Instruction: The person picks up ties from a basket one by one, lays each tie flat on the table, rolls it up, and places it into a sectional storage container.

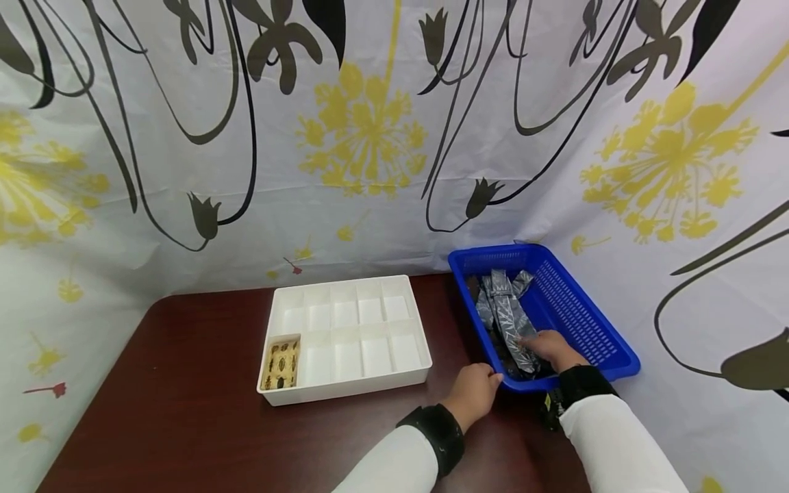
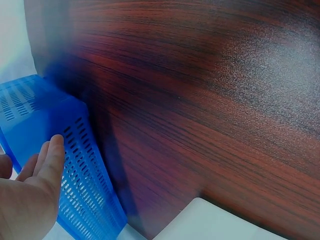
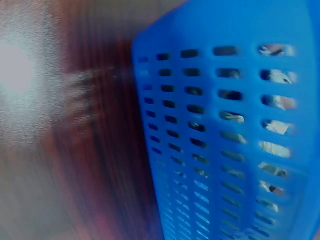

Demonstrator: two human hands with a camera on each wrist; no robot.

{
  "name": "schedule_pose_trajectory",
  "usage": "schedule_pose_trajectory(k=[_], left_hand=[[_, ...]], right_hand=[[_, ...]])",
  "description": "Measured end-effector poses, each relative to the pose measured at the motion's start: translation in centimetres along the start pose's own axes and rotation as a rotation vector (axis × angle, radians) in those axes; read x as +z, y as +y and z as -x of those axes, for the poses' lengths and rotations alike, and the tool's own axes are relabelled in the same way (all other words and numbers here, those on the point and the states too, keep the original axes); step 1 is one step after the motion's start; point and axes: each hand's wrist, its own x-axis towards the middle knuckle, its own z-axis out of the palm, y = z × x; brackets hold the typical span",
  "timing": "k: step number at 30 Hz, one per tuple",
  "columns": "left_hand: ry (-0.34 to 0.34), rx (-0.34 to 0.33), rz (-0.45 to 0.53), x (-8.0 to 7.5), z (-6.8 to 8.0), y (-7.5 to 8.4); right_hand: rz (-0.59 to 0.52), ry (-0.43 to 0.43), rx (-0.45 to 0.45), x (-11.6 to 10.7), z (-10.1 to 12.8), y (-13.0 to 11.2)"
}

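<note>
A person's right hand (image 1: pixel 550 348) is dipping into a blue basket (image 1: pixel 573 311), its fingertips touching a silver-grey patterned bundle (image 1: pixel 505 305). The bundle is lying just ahead of and to the left of that hand, stretching away from its fingers towards the basket's far end. Whether the fingers are pinching the bundle or only pressing on it, I cannot tell; the right wrist view is showing the basket's slotted wall instead of the hand.

The left hand (image 1: pixel 473 394) is pinching the basket's rim at the near left corner — the left wrist view is showing its fingers lying straight along the outer wall, with the thumb on the other side of the rim. The bundle is resting beyond this hand, slightly to its right.

To the left of the left hand, a white divided tray (image 1: pixel 345 394) is sitting on a dark reddish-brown table (image 1: pixel 197 383). A tan, dark-patterned item (image 1: pixel 281 363) is filling the near left compartment — the one farthest from the hand along the front row.
</note>
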Motion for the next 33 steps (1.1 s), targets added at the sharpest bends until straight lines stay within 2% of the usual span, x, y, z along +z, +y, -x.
schedule_pose_trajectory(k=[4,7,10,16,21,25,26,30,33], left_hand=[[-0.023,-0.024,-0.002,0.0,0.1,0.2],[-0.027,-0.027,0.001,0.2,0.3,0.3],[-0.028,-0.020,0.014,0.4,0.4,0.3],[-0.029,-0.003,0.037,0.2,0.8,0.4],[-0.012,0.006,0.063,0.1,1.0,0.4],[-0.007,-0.039,0.072,0.2,0.7,0.2],[-0.010,-0.051,0.075,0.1,0.7,0.3],[-0.011,-0.069,0.069,-0.2,0.7,0.4],[-0.004,-0.038,0.046,-0.4,0.6,0.3]], right_hand=[[0.050,-0.017,0.050,0.6,0.2,0.0],[0.060,0.038,0.023,0.9,0.6,0.0],[0.000,0.072,-0.003,0.5,1.1,-0.1],[-0.137,0.109,-0.096,-1.8,2.8,-1.4],[-0.225,0.218,-0.202,-4.8,5.0,-4.1],[-0.352,0.347,-0.346,-7.4,7.8,-7.4],[-0.414,0.370,-0.397,-7.9,8.5,-8.2],[-0.688,0.423,-0.660,-9.6,11.5,-11.6],[-0.846,0.430,-0.847,-10.0,13.7,-14.1]])
